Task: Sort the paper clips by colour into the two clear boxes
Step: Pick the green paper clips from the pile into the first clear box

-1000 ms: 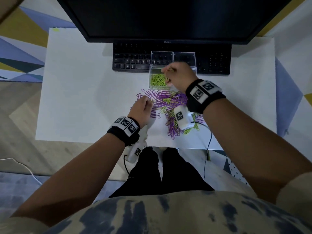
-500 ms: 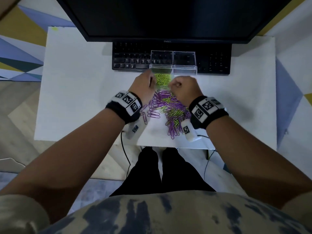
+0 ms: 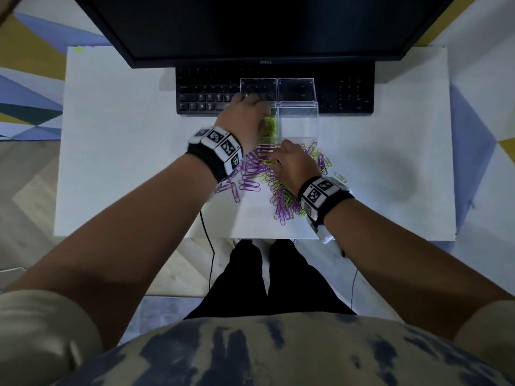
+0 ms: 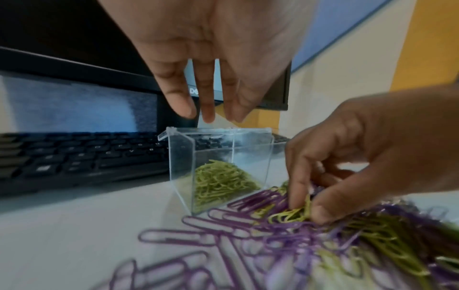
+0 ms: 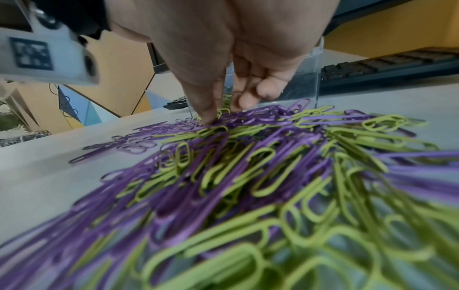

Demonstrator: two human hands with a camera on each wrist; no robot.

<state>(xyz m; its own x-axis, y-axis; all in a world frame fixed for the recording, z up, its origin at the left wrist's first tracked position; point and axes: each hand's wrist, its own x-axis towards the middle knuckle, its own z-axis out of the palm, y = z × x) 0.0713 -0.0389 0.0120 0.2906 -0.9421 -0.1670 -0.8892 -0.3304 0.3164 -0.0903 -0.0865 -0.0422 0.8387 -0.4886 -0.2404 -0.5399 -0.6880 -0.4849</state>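
Observation:
A mixed pile of purple and green paper clips [image 3: 281, 201] lies on the white table [image 3: 125, 149] in front of two clear boxes. The left box [image 3: 272, 140] holds a heap of green clips [image 4: 221, 182]; the right box [image 3: 299, 126] looks empty. Both lids lean back, open. My left hand [image 4: 208, 115] hovers over the left box with its fingers straight, pointing down and holding nothing. At the far edge of the pile, my right hand [image 4: 305, 212] pinches a few green clips [image 4: 290, 215] between thumb and fingers. The right wrist view shows those fingertips [image 5: 211, 119] down in the pile [image 5: 248, 166].
A black keyboard [image 3: 206, 93] lies just behind the boxes, under a dark monitor [image 3: 250, 23]. Loose purple clips [image 3: 250, 185] spread left of the pile. The table's front edge [image 3: 250, 238] is close below the pile. Bare table lies to the left and right.
The hands have swapped places. My right hand left the left box and came down on the pile, pinching green clips. My left hand rose from the pile to above the left box.

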